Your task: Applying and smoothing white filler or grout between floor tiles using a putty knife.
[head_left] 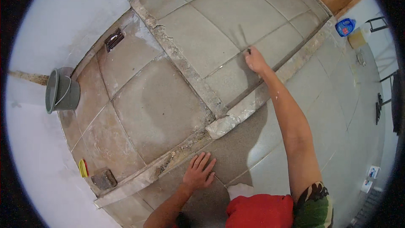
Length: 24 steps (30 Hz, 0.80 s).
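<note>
My right hand (255,61) reaches out over the grey tiled floor (219,29) of the raised section, fingers pinched round a small dark object (249,50) at a grout line between tiles; most of that object is hidden, so I cannot make out what it is. My left hand (200,171) rests palm down with fingers spread on the tiles near me, just in front of a rough, chipped concrete ledge (236,116).
A grey bucket (63,93) stands at the left wall, near a drain grate (114,40). A yellow brush (83,168) and a stone-like block (104,179) lie lower left. A blue bottle (345,27), a pale yellow container (356,38) and black metal frames (394,101) are at right.
</note>
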### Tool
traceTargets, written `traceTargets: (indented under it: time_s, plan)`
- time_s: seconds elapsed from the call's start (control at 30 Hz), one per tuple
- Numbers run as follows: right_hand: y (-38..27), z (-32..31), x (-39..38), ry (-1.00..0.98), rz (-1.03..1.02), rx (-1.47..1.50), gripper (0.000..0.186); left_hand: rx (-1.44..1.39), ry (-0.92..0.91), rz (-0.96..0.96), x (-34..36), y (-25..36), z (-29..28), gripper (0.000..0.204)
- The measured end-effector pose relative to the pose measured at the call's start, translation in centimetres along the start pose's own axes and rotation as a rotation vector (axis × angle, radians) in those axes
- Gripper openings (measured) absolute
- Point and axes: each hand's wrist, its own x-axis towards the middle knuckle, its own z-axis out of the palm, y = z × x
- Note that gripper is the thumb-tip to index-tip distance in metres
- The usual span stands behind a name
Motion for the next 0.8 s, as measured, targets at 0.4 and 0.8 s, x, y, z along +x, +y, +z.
traceTargets:
  time_s: [0.4,0.8]
  plan:
    - [-4.7,-2.0,-5.7,0.021,-0.069,-0.100,0.025,-0.017,0.019,-0.009,-0.1,-0.2,0.6,0.057]
    - [-12.0,-6.5,-11.2,-0.441,-0.401,-0.838,0.031,-0.021,0.011,-0.011,-0.1,-0.2,0.0,0.058]
